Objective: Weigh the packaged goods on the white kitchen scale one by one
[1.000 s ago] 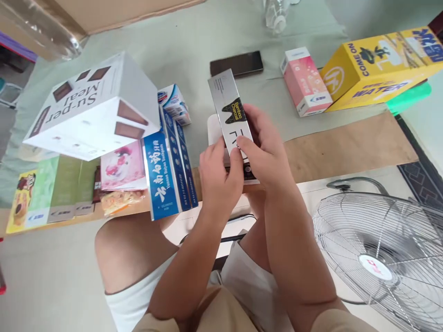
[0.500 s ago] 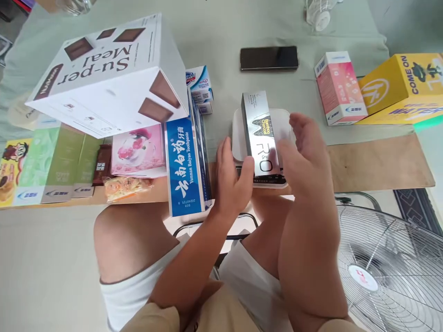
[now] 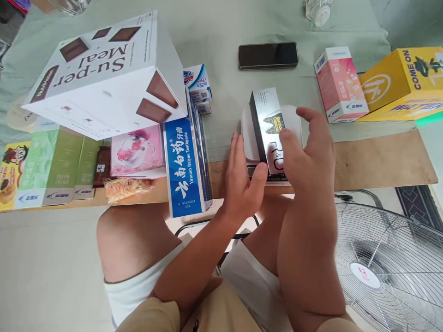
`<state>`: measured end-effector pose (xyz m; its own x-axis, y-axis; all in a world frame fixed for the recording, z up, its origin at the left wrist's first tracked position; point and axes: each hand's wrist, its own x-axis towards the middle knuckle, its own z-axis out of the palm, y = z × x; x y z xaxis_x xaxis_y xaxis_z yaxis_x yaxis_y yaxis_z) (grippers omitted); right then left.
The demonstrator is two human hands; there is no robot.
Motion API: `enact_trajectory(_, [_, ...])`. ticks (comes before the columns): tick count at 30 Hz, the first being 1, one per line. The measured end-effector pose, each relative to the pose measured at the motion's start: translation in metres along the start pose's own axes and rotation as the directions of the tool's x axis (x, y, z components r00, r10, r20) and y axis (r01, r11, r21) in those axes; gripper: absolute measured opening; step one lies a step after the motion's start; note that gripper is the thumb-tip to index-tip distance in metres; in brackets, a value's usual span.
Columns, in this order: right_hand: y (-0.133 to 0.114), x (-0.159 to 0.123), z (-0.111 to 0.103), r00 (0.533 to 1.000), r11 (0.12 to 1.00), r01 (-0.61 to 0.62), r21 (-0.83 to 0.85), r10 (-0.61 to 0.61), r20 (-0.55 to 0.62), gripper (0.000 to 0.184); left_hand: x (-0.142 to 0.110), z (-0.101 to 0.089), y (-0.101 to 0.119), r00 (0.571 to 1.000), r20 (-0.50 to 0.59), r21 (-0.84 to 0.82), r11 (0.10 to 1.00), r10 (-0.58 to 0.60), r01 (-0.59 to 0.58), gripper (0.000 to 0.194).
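A silver "Bamboo Charcoal" box (image 3: 267, 122) lies slanted on a white kitchen scale (image 3: 292, 116) at the table's near edge. Along the scale's left side stands my left hand (image 3: 245, 182), open, fingers straight, thumb apart and close to the box's near end. My right hand (image 3: 307, 159) is open at the right side, its thumb over the box's lower right edge and its fingers by the scale's right rim. Whether either hand presses on the scale or the box I cannot tell. Part of the scale's dark display shows under the box.
Left of my hands stand a blue toothpaste box (image 3: 183, 168), a large white "Su-per Meal" box (image 3: 107, 83), a pink box (image 3: 138, 152) and green boxes (image 3: 62, 161). A phone (image 3: 268, 55) lies beyond the scale. At right are a pink-white box (image 3: 341, 85), a yellow box (image 3: 398, 83) and a fan (image 3: 374, 258).
The scale, with the silver box on it, has shifted slightly right. My left hand has moved right along with it; my right hand's thumb now overlaps the box's edge.
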<state>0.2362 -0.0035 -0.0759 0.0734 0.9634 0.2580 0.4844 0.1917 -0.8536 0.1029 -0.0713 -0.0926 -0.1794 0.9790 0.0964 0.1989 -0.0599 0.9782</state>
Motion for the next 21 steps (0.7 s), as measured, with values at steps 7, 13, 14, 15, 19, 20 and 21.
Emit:
enact_trajectory(7, [-0.033,-0.006,0.02,0.982,0.998,-0.007,-0.063,0.019,0.187,0.05,-0.022,-0.005,0.004,0.978,-0.005,0.055,0.977,0.207,-0.206,0.071])
enact_trajectory(13, [-0.06,-0.013,0.016,0.964,0.997,-0.04,-0.064,0.055,0.258,0.049,-0.051,-0.024,0.044,0.951,0.013,0.108,0.945,0.308,-0.308,0.068])
enact_trajectory(14, [-0.065,-0.015,0.018,0.961,0.999,-0.028,-0.037,0.037,0.274,0.049,-0.056,-0.03,0.052,0.951,0.005,0.092,0.947,0.309,-0.308,0.068])
enact_trajectory(15, [-0.069,-0.018,0.023,0.956,1.0,-0.02,-0.008,0.022,0.293,0.05,-0.061,-0.035,0.06,0.955,-0.007,0.07,0.952,0.298,-0.297,0.067])
enact_trajectory(19, [-0.079,-0.029,0.051,0.909,0.998,-0.042,0.043,0.02,0.416,0.054,-0.074,-0.053,0.077,0.981,-0.052,0.036,0.982,0.188,-0.186,0.066])
enact_trajectory(20, [-0.08,-0.031,0.057,0.9,0.999,-0.044,0.031,0.026,0.435,0.055,-0.076,-0.056,0.078,0.986,-0.057,0.044,0.987,0.157,-0.155,0.066])
enact_trajectory(21, [-0.081,-0.032,0.063,0.896,0.999,-0.045,0.012,0.035,0.443,0.056,-0.077,-0.058,0.078,0.988,-0.06,0.048,0.989,0.14,-0.137,0.066])
